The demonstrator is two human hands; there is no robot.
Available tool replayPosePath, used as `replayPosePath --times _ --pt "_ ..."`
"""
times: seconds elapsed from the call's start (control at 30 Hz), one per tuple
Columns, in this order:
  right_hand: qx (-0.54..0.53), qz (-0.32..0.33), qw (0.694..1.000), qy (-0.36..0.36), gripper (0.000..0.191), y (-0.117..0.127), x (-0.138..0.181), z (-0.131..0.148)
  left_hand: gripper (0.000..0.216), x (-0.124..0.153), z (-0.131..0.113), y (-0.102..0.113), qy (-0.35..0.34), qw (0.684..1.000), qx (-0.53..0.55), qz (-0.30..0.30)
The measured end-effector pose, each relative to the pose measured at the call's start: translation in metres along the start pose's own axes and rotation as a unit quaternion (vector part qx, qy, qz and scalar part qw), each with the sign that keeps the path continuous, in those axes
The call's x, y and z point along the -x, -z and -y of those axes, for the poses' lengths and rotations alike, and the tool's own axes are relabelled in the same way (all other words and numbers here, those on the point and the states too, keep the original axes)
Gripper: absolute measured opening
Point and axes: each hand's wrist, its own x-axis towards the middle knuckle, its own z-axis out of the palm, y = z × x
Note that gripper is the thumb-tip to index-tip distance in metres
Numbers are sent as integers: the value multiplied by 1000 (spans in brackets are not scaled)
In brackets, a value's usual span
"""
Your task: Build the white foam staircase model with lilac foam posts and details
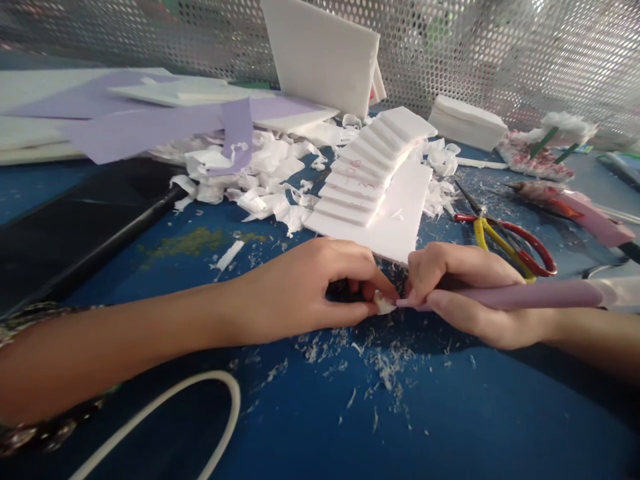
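Between thumb and fingers, my left hand [320, 287] pinches a small white foam piece [384, 304] just over the blue table. My right hand [465, 293] is wrapped round a light-purple pen-shaped tool [535, 295], whose narrow tip meets or nearly meets the foam piece. White shavings [390, 367] lie scattered below both hands. Just beyond them, a fanned stack of white foam slabs [375, 167] rests on a flat white foam sheet [407, 207].
Pliers with red and yellow handles [505, 237] lie at the right, near a pink glue gun [575, 207]. Foam scraps [270, 173] and purple sheets [160, 127] heap up behind. A white cable [230, 393] loops at the front left. Perforated metal [200, 40] borders the back.
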Motion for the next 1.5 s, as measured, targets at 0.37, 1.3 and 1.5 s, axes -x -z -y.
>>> replayPosePath --times 0.37,1.3,1.5 --pt "42 16 999 -9 7 0 0 2 9 -1 1 -1 16 1000 -11 -9" --pt "106 6 994 -5 5 0 0 4 11 -1 0 -1 29 999 -12 -19" --pt "89 10 996 1 4 -1 -1 5 9 -2 0 -3 23 999 -6 -26"
